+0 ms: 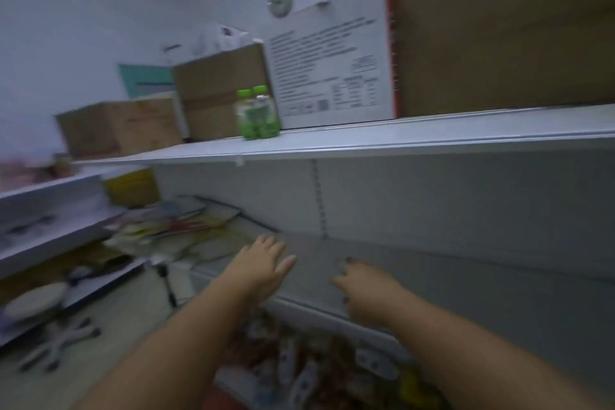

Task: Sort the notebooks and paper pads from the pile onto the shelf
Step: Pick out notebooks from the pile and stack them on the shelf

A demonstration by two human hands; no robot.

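Fingers, left: the fingers (268,243) of the left hand (263,265) are straight and close together, palm down, holding nothing, and point far-left at the pile.
Fingers, right: the fingers (349,266) of the right hand (369,289) are loosely bent with tips down at the shelf surface and nothing between them; blur hides whether they touch it.
Pile: notebooks and paper pads (179,226) lie flat and overlapping at the left end of the middle shelf (466,283), just beyond the left fingertips.
Long axis: the pile stretches along the shelf's length; single covers sit skewed at mixed angles, and blur hides which way the spines face.
Open room: the shelf is bare grey from the hands rightward, back to the slotted rear panel (432,196).
Edges: the shelf's front lip runs under both wrists; the upper shelf (366,140) overhangs the whole span.
Upper shelf: green-capped bottles (257,113) stand near its front edge, just beside a white printed box (332,60), with cardboard boxes (499,27) on either side.
Below: blurred packets (316,359) lie under the forearms.
Left: a second shelving unit (50,196) meets the pile's end at the corner.
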